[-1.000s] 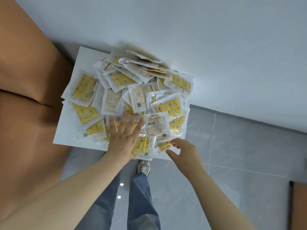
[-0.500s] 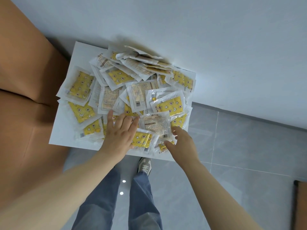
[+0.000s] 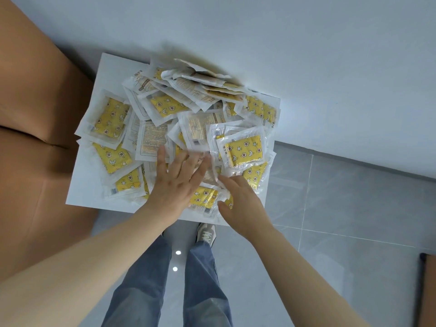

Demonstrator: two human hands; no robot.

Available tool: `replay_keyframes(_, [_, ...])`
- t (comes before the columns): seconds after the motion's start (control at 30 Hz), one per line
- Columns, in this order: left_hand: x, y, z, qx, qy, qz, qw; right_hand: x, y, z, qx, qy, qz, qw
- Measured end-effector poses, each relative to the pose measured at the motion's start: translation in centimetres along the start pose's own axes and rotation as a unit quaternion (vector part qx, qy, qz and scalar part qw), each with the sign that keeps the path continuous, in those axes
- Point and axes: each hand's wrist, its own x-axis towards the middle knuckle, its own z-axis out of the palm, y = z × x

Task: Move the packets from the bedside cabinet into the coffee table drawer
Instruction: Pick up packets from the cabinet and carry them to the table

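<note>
A heap of several clear packets [image 3: 243, 149] with yellow star-patterned inserts covers the white bedside cabinet top [image 3: 82, 187]. My left hand [image 3: 175, 182] lies flat on the packets near the front edge, fingers straight and spread. My right hand [image 3: 240, 201] sits just to its right at the heap's front right, fingers reaching onto the packets and thumb set apart; a packet edge lies between them, and I cannot tell whether the hand grips it. The coffee table drawer is out of view.
A brown padded surface [image 3: 30, 128] borders the cabinet on the left. A pale wall [image 3: 306, 55] stands behind it. Grey floor tiles [image 3: 342, 208] lie to the right, with my legs and a shoe [image 3: 206, 233] below, and a dark-edged brown object [image 3: 428, 291] at the lower right.
Both hands have slid further onto the heap. The left hand's fingers have straightened and spread over the front packets; the right hand has moved in from the front edge.
</note>
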Motion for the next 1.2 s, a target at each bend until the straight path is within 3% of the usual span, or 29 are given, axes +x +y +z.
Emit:
replay_keyframes(0.17, [0.7,0.1,-0.5,0.001,-0.025,0.027,0.999,-0.2,0.7,-0.2,0.029,0.017,0.017,0.999])
replay_keyframes(0.33, [0.9,0.2,-0.1,0.016,-0.022,0.032,0.999,-1.3,2.9,-1.0,0.112,0.139,0.068,0.982])
replay_keyframes(0.47, [0.5,0.2,0.4,0.017,0.010,0.029,0.999,-0.5,5.0,-2.3,0.147,0.160,0.234,0.948])
replay_keyframes(0.6, [0.6,0.1,0.5,-0.008,0.035,-0.017,0.999,3.1,5.8,-3.8,0.300,0.116,0.340,0.883])
replay_keyframes(0.87, [0.2,-0.1,0.8,-0.062,0.061,-0.041,0.995,6.1,4.2,-3.0,0.307,0.228,0.318,0.868])
replay_keyframes(1.2, [-0.8,0.4,0.6,-0.113,0.075,-0.043,0.990,6.9,2.6,-2.5,0.244,0.216,0.312,0.892])
